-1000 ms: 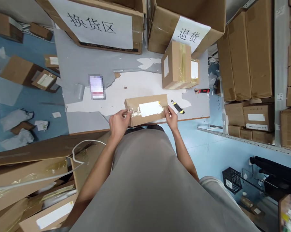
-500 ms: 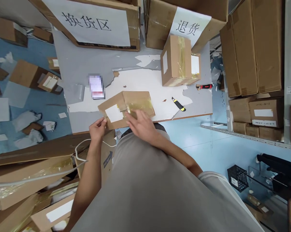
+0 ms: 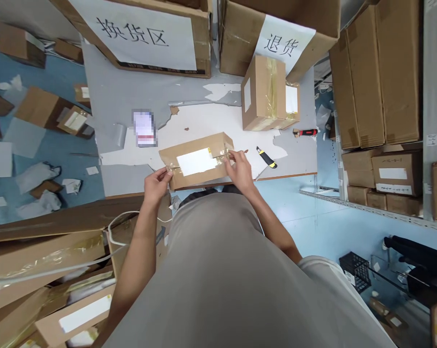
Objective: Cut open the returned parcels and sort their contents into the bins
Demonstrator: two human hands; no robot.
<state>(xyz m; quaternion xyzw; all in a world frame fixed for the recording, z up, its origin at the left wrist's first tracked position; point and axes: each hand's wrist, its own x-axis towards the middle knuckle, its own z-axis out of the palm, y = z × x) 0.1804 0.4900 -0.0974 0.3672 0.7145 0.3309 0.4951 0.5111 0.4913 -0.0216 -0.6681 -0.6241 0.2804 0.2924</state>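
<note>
A brown cardboard box (image 3: 189, 181) with a white label (image 3: 196, 162) and clear tape at its ends lies at the table's front edge. My left hand (image 3: 157, 184) pinches its left end, thumb and fingers at the taped corner. At the right end, my right hand (image 3: 240, 169) grips the taped corner between thumb and fingers. A yellow-and-black utility knife (image 3: 267, 157) rests on the table just right of my right hand. Farther right lies a red-and-black knife (image 3: 305, 132).
Two taped boxes (image 3: 264, 94) stand at the back right of the table (image 3: 113, 87). Behind them are large open cartons with paper signs (image 3: 142, 31). A blurred-out flat item (image 3: 144, 128) lies at left. Cartons crowd the lower left (image 3: 51, 261); shelving (image 3: 378, 77) stands at right.
The box has turned so its labelled side faces up, and it has shifted right. My right hand has moved from the taped face to the right end; my left hand stays at the left end.
</note>
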